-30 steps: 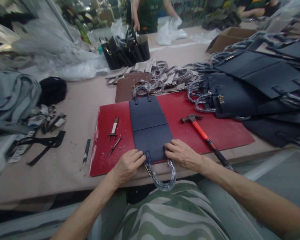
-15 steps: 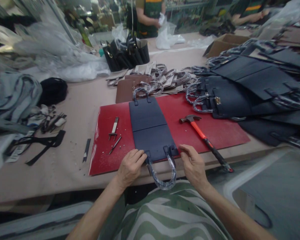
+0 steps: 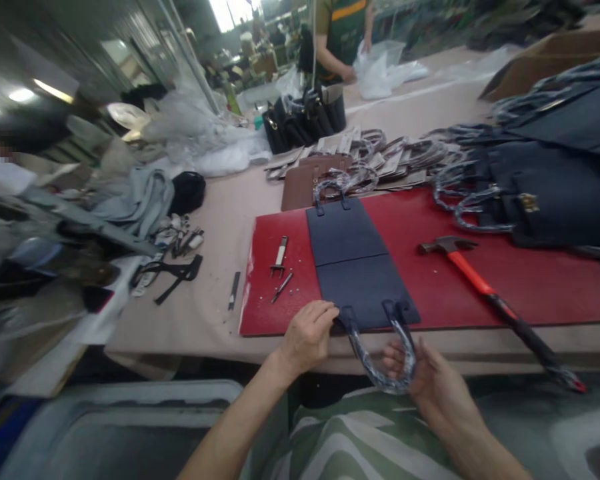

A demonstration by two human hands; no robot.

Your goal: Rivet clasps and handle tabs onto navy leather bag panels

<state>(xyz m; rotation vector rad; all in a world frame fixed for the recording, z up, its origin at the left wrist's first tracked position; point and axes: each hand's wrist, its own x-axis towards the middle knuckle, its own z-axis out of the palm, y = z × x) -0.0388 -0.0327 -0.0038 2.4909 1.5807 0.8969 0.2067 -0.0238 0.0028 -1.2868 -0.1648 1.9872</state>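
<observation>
A dark blue bag panel (image 3: 357, 270) lies flat on a red board (image 3: 290, 320), with a seam across its middle and a handle at each end. The near handle (image 3: 375, 370), wrapped in clear plastic, loops over the table's front edge. My left hand (image 3: 307, 333) pinches the panel's near left corner by the handle's base. Under and around the right side of that loop, my right hand (image 3: 430, 377) has its fingers curled, their tips showing inside it. A claw hammer (image 3: 473, 273) with an orange and black handle rests to the right.
Left of the panel lie a pronged punch (image 3: 280, 257), a thin metal rod (image 3: 282, 287) and a dark strip (image 3: 234, 291). Brown bag pieces (image 3: 300, 187) are behind the board. Dark bags (image 3: 570, 193) are heaped at right. Across the table stands a person (image 3: 345, 40) with plastic bags.
My right hand has moved from beside the panel's near right corner down to the handle loop. My left hand stays at the left corner. The view has swung left.
</observation>
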